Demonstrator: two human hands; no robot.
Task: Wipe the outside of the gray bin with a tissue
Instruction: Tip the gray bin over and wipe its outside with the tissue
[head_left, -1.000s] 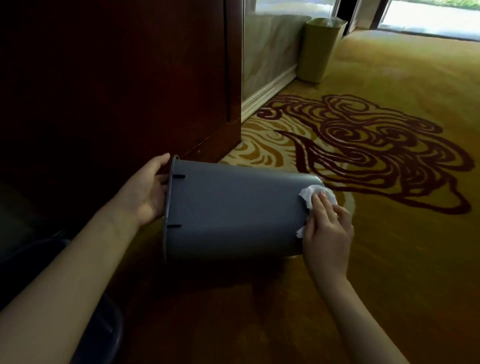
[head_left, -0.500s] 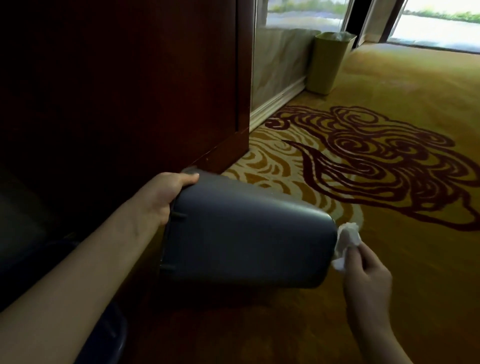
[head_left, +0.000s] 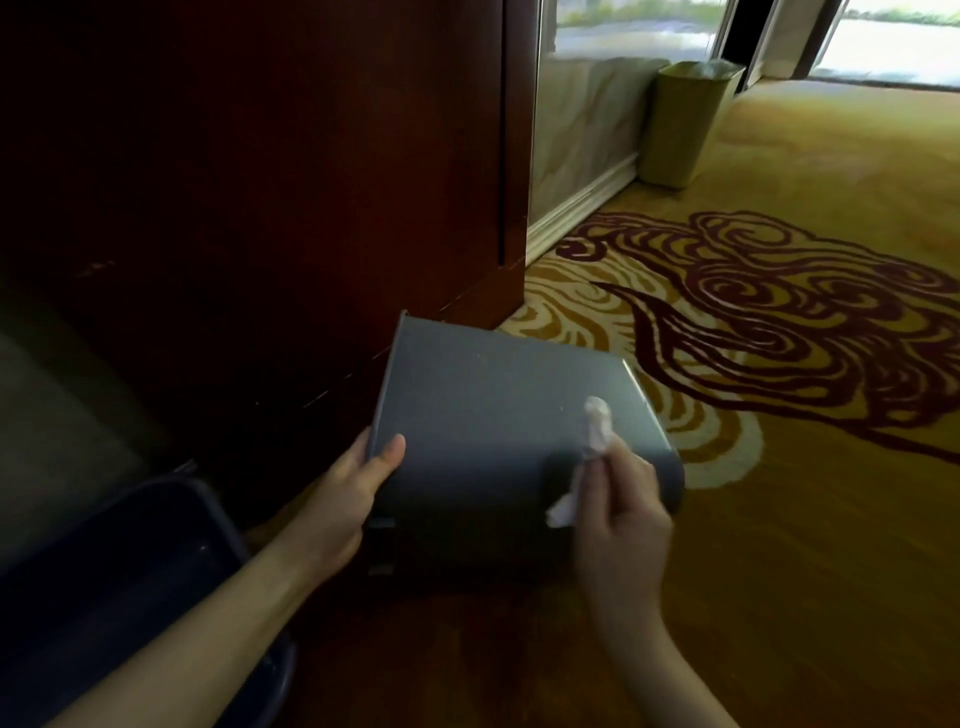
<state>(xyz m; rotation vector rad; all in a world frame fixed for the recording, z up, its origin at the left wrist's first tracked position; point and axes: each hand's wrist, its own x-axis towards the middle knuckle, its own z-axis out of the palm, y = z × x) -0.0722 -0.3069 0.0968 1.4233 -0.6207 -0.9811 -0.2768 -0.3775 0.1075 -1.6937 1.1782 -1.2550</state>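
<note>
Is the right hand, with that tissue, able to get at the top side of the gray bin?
Probably yes. The right hand holds the tissue over the gray bin, whose upward face is bare, while the left hand grips the rim.

Bin (head_left: 483, 415) on its side on carpet (head_left: 805, 519), beside wood panel (head_left: 260, 182) at left. Left hand (head_left: 353, 493) at rim, right hand (head_left: 621, 514) with tissue (head_left: 596, 423) on top. Second bin (head_left: 685, 122) far behind.
</note>
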